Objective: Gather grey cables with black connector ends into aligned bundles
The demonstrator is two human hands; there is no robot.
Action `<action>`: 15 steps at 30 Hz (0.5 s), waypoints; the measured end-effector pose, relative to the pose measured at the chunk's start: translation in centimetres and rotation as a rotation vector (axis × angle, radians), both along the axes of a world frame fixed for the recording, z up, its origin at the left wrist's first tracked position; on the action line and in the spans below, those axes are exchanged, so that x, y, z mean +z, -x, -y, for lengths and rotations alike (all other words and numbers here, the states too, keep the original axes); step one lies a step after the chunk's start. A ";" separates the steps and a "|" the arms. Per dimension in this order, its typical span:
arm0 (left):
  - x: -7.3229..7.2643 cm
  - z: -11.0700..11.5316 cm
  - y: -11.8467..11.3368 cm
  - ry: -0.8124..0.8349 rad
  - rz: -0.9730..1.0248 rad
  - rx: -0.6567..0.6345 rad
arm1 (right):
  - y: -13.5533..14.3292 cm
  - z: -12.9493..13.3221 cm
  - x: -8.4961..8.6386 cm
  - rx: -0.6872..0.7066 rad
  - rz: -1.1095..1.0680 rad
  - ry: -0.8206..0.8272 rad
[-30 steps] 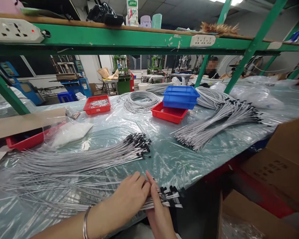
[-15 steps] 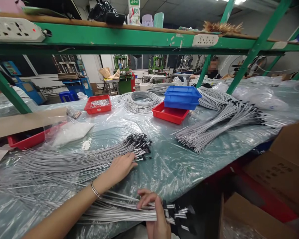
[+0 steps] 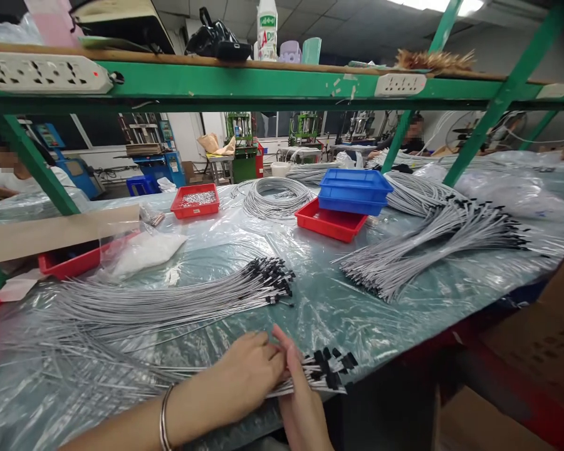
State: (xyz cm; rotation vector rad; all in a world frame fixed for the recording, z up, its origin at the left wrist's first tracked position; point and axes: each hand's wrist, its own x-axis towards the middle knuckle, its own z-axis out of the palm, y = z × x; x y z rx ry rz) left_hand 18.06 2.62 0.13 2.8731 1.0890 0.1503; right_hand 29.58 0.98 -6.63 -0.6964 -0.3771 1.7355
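A long table (image 3: 338,313) covered in clear plastic sheeting fills most of the frame, under a green metal shelf frame (image 3: 244,81) that runs across the top.

Across the left and centre of the table lies a large loose fan of grey cables with black end caps (image 3: 169,304), their capped ends pointing toward the middle of the frame. This pile looks like the stock not yet gathered, and it is by far the larger share.

At the right of the frame a second spread of capped grey cables (image 3: 427,250) lies well apart from the hands. Behind it, in the upper middle, sit coils of grey cable (image 3: 275,197), a stack of blue trays on a red tray (image 3: 350,200), and a small red tray of metal parts (image 3: 195,200).

At the bottom centre, at the table's near edge, both hands close together around a small bundle of cables (image 3: 319,373). The left hand (image 3: 244,379), with a bracelet at the wrist, lies over the top of the bundle, fingers curled onto it. The right hand (image 3: 298,401) grips it from below, thumb up. The black caps stick out just to the right of the fingers, roughly lined up.

Judging by the sizes, only a small bundle is gathered so far.
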 end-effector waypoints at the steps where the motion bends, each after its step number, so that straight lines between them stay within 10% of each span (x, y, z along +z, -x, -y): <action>1: -0.1 -0.6 0.2 -0.012 0.029 0.034 | 0.1 -0.2 0.1 -0.039 -0.025 0.030; 6: -2.2 -6.1 2.3 -0.126 0.017 0.424 | 0.3 -0.5 -0.1 -0.104 -0.252 0.004; 15: -2.2 -7.0 3.5 0.183 0.440 0.348 | 0.1 0.4 0.4 -0.047 -0.268 -0.125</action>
